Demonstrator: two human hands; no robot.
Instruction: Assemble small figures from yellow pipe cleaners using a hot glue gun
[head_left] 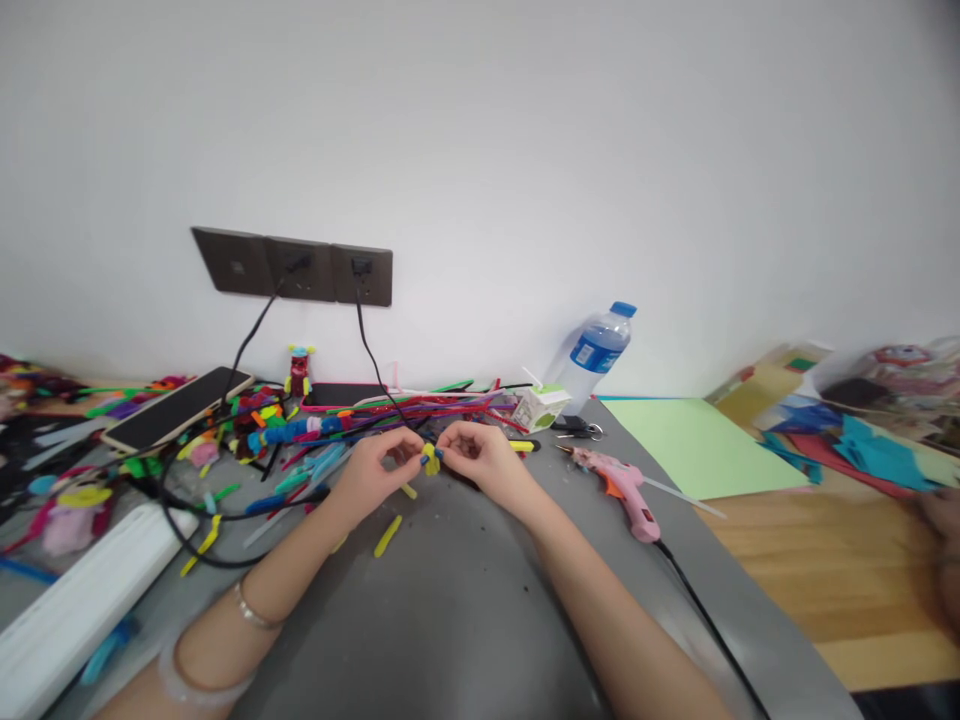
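Observation:
Between the fingertips of my left hand [379,468] and my right hand [487,462] is a small yellow pipe-cleaner piece [430,461]. Both hands pinch it, one from each side, just above the grey table. Dark blue spots show where the fingertips meet it; whether they are nails or part of the piece I cannot tell. A short yellow pipe-cleaner strip [388,537] lies on the table below my left hand. Behind my hands spreads a pile of colourful pipe cleaners [450,400].
A pink glue gun [630,497] with a black cord lies to the right. Behind it are keys [577,428], a small carton [541,405] and a tilted water bottle [600,350]. Leftward are a phone [176,408], a white power strip [94,600] and cables. Another person's hand [945,515] shows far right.

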